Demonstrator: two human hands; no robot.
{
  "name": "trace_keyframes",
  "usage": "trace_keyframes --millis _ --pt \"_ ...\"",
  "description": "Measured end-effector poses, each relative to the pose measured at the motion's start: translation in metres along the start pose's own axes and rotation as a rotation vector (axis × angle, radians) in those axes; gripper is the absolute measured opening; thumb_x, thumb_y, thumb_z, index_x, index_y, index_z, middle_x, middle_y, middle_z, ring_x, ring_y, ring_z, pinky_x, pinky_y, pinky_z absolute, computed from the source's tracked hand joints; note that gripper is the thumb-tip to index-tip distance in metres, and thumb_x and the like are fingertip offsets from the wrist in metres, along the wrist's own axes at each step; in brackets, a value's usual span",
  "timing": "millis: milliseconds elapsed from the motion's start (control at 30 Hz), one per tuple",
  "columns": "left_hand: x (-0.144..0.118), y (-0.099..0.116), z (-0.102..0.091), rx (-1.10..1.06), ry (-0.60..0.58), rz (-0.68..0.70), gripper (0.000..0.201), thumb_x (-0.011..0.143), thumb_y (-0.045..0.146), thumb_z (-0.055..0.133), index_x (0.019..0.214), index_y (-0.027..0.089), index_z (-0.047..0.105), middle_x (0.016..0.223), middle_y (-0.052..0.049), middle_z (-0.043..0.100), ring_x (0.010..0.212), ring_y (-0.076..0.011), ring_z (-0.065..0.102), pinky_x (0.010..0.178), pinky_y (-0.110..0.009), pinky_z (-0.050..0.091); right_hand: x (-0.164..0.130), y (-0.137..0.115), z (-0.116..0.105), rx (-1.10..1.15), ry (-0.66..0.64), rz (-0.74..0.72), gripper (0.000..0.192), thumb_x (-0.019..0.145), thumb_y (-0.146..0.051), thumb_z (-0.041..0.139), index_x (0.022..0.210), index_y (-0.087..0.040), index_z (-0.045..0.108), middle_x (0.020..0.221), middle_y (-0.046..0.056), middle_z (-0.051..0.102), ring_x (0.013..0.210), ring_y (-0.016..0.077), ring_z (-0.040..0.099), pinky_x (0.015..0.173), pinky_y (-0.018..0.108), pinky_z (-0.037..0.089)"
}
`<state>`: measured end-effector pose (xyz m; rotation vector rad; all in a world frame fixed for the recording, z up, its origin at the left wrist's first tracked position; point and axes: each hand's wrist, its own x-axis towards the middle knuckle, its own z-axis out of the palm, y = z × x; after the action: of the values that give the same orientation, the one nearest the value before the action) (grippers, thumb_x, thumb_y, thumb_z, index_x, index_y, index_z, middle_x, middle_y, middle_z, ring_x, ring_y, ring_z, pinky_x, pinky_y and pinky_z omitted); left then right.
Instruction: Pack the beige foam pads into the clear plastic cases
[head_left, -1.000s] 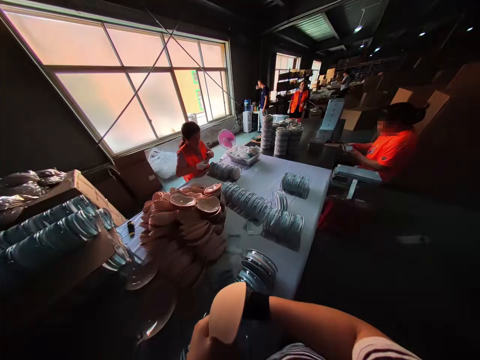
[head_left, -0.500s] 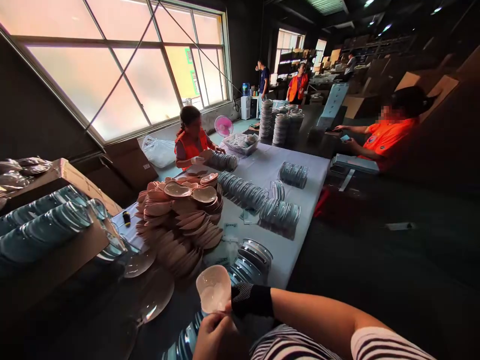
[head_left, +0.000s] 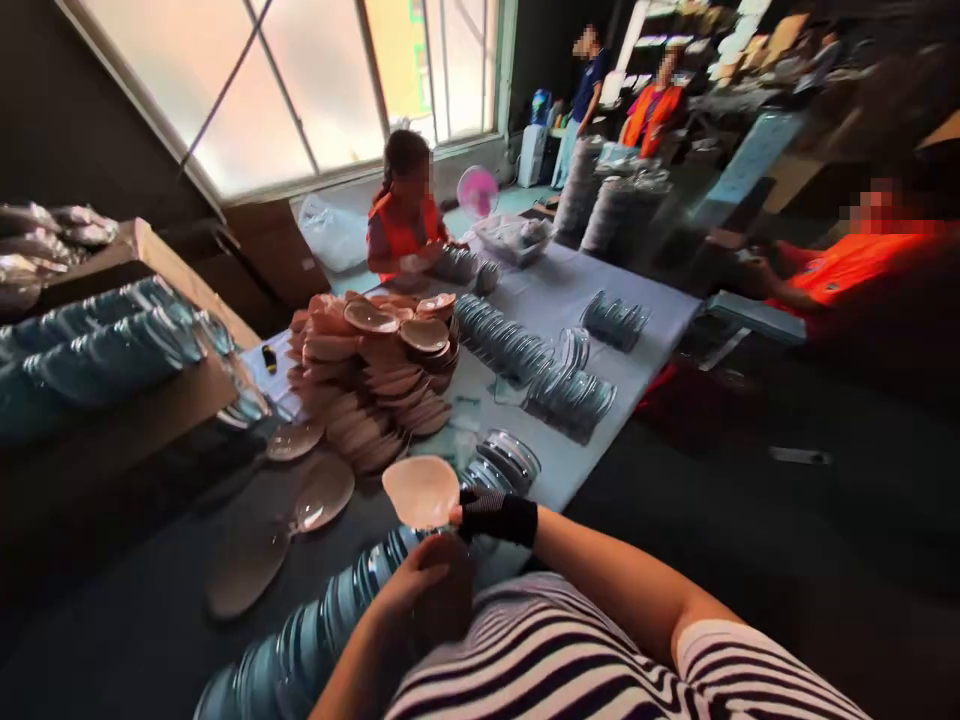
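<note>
In the head view, the right hand [head_left: 491,515], wearing a dark fingerless glove, is pinching the rim of a pale pink bowl [head_left: 421,490] between thumb and fingertips, holding it tilted with its hollow facing up and toward the window. The bowl is sitting just to the left of those pinching fingers, raised above the table. The left hand [head_left: 424,590] is curling below the bowl, its fingers bent inward and close together around something dark underneath; what they are gripping is too shadowed to tell, and I cannot tell whether they are touching the bowl.

Directly under and to the left of the left hand's fingers, a row of blue-rimmed glass dishes [head_left: 315,640] is lying on edge, running toward the near corner. Just beyond the right fingers, another short stack of glass dishes [head_left: 506,460] is leaning on the white tablecloth [head_left: 592,470]. Farther ahead of both hands, a heap of pink bowls [head_left: 375,375] is piling up, with single bowls [head_left: 319,495] lying loose on the dark surface to the left of the fingers. Well beyond, a person in an orange vest [head_left: 405,225] is sitting at the far end, and another in orange [head_left: 855,270] is leaning in at the right side of the table.
</note>
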<state>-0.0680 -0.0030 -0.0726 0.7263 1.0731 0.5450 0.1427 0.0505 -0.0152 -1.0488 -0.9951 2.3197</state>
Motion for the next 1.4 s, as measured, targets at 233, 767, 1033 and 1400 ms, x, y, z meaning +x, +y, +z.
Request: trace_keyframes --millis 233,767,1033,1400 --pt "0.003 -0.001 -0.004 -0.489 0.214 -0.056 0.033 0.071 0.033 0.079 0.097 0.013 0.073 0.097 -0.012 0.076 0.105 -0.0331 0.067 0.107 -0.050 0.043 -0.003 0.006 0.004 -0.344 -0.089 -0.027 0.044 0.065 -0.054 0.078 0.072 -0.013 0.065 0.065 0.000 0.059 0.056 0.0093 0.050 0.054 0.023 0.039" --pt "0.026 0.020 0.035 -0.988 0.363 0.090 0.066 0.093 0.065 0.042 0.132 0.015 0.058 0.113 -0.015 0.072 0.115 -0.0310 0.064 0.105 -0.047 0.048 0.009 0.035 -0.005 -0.850 0.055 0.284 0.034 0.078 -0.050 0.067 0.067 -0.018 0.069 0.067 0.004 0.068 0.058 0.0146 0.056 0.058 0.028 0.041" --pt "0.020 0.009 0.006 -1.140 0.327 0.117 0.062 0.097 0.058 0.039 0.140 0.015 0.050 0.104 -0.012 0.075 0.109 -0.0289 0.068 0.110 -0.051 0.041 0.121 -0.082 -0.139 -1.487 0.379 0.127 0.046 0.089 -0.041 0.055 0.130 -0.020 0.060 0.124 0.010 0.066 0.110 0.0240 0.062 0.090 0.031 0.049" --pt "0.038 0.029 0.017 -1.176 0.472 0.203 0.075 0.082 0.072 0.055 0.136 0.020 0.054 0.122 -0.013 0.069 0.123 -0.0326 0.060 0.109 -0.053 0.042 0.191 -0.086 -0.191 -1.669 0.450 0.316 0.035 0.091 -0.023 0.052 0.122 -0.014 0.065 0.124 0.022 0.063 0.109 0.0271 0.062 0.091 0.039 0.046"
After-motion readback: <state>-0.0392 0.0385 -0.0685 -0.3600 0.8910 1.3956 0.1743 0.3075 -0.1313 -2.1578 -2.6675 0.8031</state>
